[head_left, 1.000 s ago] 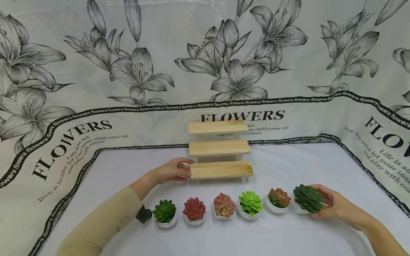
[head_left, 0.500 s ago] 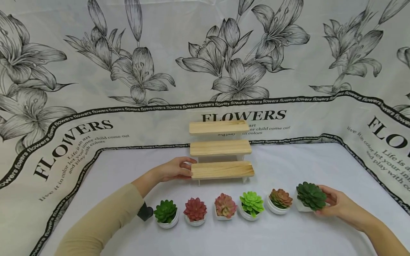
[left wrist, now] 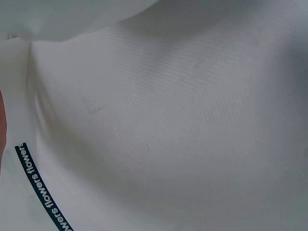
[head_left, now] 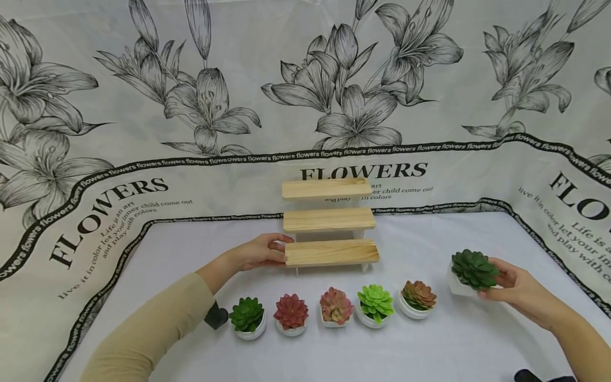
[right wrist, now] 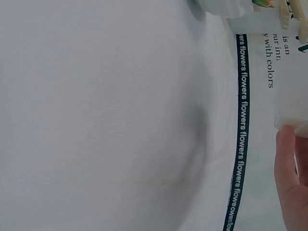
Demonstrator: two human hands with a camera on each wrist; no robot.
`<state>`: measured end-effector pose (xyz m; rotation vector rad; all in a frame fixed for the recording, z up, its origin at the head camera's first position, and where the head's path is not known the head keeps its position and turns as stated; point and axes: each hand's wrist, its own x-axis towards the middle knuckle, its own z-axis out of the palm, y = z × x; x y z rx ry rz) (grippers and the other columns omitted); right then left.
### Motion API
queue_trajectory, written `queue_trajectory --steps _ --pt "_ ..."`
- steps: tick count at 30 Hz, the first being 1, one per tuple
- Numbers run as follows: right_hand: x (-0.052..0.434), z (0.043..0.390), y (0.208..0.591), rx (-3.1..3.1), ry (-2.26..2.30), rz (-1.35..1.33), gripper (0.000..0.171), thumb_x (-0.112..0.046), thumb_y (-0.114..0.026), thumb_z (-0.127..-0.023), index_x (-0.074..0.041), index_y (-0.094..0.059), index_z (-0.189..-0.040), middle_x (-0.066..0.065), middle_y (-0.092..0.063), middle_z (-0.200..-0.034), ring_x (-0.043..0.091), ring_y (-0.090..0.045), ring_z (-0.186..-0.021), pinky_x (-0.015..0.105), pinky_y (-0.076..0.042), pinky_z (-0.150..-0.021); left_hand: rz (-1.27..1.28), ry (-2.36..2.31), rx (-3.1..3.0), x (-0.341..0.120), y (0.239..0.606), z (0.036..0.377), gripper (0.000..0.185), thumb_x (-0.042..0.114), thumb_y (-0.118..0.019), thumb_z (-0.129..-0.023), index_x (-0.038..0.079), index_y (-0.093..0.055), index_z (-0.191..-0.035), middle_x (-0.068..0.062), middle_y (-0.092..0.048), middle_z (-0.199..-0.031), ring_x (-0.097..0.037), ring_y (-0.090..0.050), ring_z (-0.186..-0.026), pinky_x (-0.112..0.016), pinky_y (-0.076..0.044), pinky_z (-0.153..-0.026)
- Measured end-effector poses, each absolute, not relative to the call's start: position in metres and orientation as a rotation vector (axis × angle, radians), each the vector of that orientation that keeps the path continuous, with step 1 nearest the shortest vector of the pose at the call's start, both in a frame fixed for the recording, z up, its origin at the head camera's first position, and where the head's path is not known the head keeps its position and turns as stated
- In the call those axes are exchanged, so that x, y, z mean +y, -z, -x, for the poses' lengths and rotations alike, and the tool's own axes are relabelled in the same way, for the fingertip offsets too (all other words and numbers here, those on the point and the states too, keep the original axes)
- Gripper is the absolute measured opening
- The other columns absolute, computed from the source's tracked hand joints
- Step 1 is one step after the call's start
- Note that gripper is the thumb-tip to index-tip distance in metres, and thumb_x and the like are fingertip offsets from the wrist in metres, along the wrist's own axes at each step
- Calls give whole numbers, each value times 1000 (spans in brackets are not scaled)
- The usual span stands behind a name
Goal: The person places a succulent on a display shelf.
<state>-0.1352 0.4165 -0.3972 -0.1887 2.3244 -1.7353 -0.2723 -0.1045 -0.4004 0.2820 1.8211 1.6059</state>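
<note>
A three-step wooden stand sits at the middle back of the white cloth. My left hand holds the left end of its lowest step, fingers curled on the edge. My right hand grips a dark green succulent in a white pot, lifted above the cloth at the right. The right wrist view shows a fingertip against the white pot. The left wrist view shows only white cloth.
Five potted succulents stand in a row near the front: green, red, pink, light green, brown-orange. A small dark object lies beside my left sleeve. A flower-printed cloth hangs behind.
My right hand has lifted the dark green succulent off the cloth and carried it up and to the right, away from the row. The left hand has stayed on the stand.
</note>
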Motion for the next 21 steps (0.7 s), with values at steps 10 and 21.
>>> queue_trajectory --steps 10,21 --pt "409 150 369 2501 1673 252 58 8 -57 -86 -36 -40 -120 -25 -53 -111 -7 -54 -97 14 -50 -74 -323 -1637 1772 -109 405 274 52 -4 -61 -85 -3 -42 -133 -17 -53 -106 -22 -59 -92 -35 -53 -87" --pt "387 179 327 2343 1884 407 57 16 -52 -85 -26 -49 -124 -13 -60 -113 1 -57 -99 16 -52 -75 -251 -1646 1805 -104 402 270 53 -9 -55 -87 -6 -37 -137 -13 -52 -102 -19 -58 -87 -35 -53 -86"
